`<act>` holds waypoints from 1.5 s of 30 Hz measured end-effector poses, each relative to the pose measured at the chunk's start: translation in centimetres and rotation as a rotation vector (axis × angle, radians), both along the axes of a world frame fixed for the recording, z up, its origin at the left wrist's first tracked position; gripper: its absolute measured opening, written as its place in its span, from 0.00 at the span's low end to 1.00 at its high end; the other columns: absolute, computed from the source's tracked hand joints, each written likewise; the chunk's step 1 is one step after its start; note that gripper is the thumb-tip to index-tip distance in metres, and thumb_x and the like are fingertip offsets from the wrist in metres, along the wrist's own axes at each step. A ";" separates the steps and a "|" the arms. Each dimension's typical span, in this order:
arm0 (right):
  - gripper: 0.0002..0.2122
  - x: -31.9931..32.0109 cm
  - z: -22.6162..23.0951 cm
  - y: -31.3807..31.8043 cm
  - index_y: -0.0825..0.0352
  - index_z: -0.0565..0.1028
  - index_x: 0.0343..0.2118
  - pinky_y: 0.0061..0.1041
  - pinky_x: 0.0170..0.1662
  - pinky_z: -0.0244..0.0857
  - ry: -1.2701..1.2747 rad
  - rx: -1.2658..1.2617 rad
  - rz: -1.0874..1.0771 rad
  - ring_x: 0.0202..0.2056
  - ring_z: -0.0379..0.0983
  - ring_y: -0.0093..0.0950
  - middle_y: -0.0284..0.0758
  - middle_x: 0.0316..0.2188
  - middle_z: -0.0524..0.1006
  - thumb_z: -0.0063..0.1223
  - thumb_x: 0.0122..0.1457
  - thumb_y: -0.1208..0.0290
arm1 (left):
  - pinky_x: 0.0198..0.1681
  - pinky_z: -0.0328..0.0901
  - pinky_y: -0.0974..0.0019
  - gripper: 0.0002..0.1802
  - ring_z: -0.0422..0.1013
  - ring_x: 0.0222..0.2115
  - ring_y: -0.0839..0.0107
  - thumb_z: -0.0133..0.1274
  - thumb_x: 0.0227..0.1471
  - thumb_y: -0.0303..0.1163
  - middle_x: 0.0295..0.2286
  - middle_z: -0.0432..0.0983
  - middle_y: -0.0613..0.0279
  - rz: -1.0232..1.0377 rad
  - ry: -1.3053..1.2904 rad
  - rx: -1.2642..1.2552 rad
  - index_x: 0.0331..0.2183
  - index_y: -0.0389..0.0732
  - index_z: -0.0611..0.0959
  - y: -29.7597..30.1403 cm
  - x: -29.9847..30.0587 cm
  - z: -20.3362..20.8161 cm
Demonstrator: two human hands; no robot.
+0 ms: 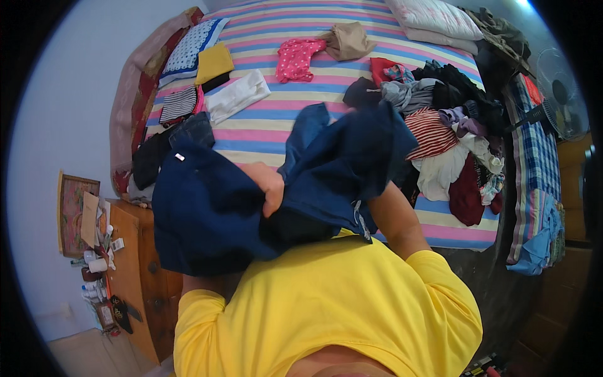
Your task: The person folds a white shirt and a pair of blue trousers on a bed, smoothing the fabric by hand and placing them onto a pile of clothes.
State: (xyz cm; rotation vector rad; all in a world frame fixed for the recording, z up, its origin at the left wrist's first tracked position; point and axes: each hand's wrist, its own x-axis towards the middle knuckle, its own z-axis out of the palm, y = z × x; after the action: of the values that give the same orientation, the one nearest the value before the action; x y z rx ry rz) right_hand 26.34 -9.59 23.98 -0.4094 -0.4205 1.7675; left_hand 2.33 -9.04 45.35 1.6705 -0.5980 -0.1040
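Observation:
A dark navy blue garment (213, 201) is held up in front of my chest, spread wide and partly bunched. My left hand (267, 186) shows at its middle, with the fingers closed on a fold of the cloth. My right forearm rises behind the garment's right side; the cloth covers my right hand, so its fingers are hidden. A lighter blue denim piece (305, 135) shows just behind the raised garment. Whether the two are joined I cannot tell.
On the striped bed (251, 132), a large mixed clothes pile (433, 125) lies to the right. Folded clothes, among them a white one (239, 95), lie at the left. A pink dotted garment (298, 60) is farther back. A wooden cabinet (141, 270) stands left, a fan (562, 94) right.

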 end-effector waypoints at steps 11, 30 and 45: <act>0.26 1.9 10.8 -6.7 0.69 0.64 0.53 0.23 0.54 0.54 -0.826 0.288 0.385 0.48 0.63 0.23 0.32 0.47 0.70 0.55 0.49 0.76 | 0.28 0.57 0.70 0.10 0.64 0.26 0.72 0.50 0.53 0.33 0.27 0.72 0.60 0.514 -0.078 -0.037 0.33 0.36 0.77 0.5 -2.8 -0.7; 0.15 -8.0 16.4 -7.6 0.61 0.77 0.38 0.31 0.38 0.66 -2.015 0.851 -0.085 0.39 0.68 0.38 0.39 0.35 0.70 0.55 0.43 0.77 | 0.31 0.60 0.78 0.06 0.66 0.26 0.82 0.48 0.53 0.22 0.25 0.71 0.67 1.604 -0.204 -0.203 0.36 0.39 0.74 9.6 -8.1 -5.0; 0.28 -12.7 11.6 -4.6 0.72 0.64 0.51 0.23 0.48 0.62 -0.808 0.468 0.343 0.42 0.68 0.25 0.37 0.43 0.72 0.59 0.47 0.69 | 0.37 0.64 0.70 0.09 0.71 0.32 0.69 0.53 0.46 0.19 0.30 0.74 0.58 1.460 -0.713 0.606 0.34 0.37 0.76 7.5 -6.8 1.4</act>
State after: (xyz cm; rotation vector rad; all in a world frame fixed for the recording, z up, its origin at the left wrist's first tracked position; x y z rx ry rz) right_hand 13.60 -14.19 35.58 -0.7346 -1.5161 1.6906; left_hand -4.49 -1.55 46.78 2.3468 0.3252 1.5267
